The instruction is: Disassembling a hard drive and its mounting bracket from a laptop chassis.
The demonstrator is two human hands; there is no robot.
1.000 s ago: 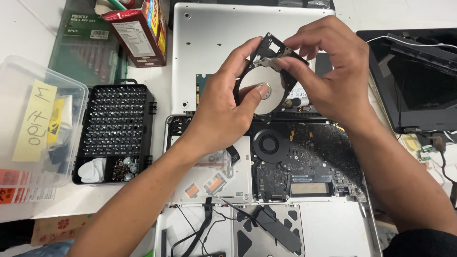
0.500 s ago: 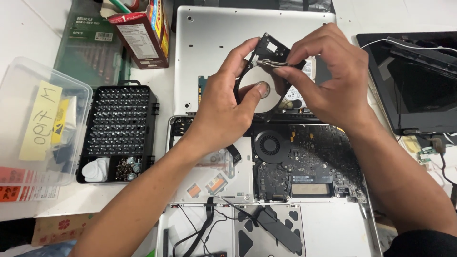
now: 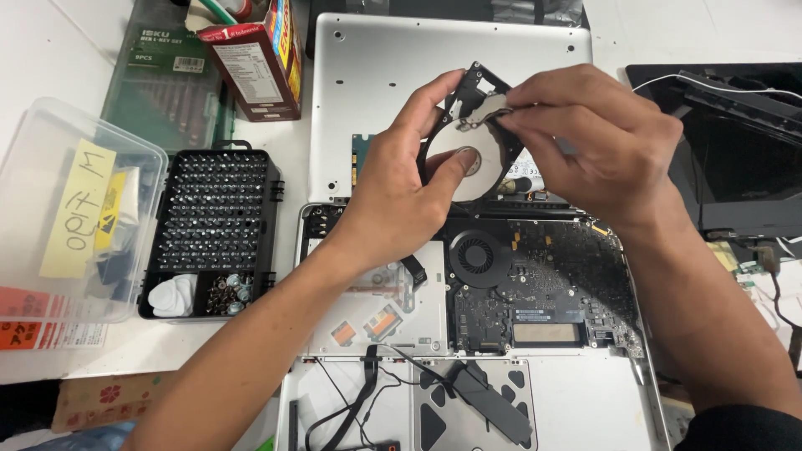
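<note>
My left hand (image 3: 401, 188) holds an opened hard drive (image 3: 476, 142) above the laptop, thumb pressed on the shiny platter's hub. My right hand (image 3: 597, 142) pinches the small metal arm piece at the drive's top edge. Below both hands lies an opened silver laptop (image 3: 468, 334) with its black circuit board (image 3: 543, 284), round fan (image 3: 476, 255) and loose black cables exposed.
The laptop's silver bottom cover (image 3: 376, 92) lies behind the hands. A black screwdriver bit tray (image 3: 213, 230) and a clear plastic box (image 3: 71, 209) sit left. A green tool case (image 3: 159, 79) and a red carton (image 3: 259, 54) are at the back left. A dark laptop screen (image 3: 735, 150) lies right.
Both hands and the drive have stayed in nearly the same place. The right fingers have shifted slightly along the drive's top edge.
</note>
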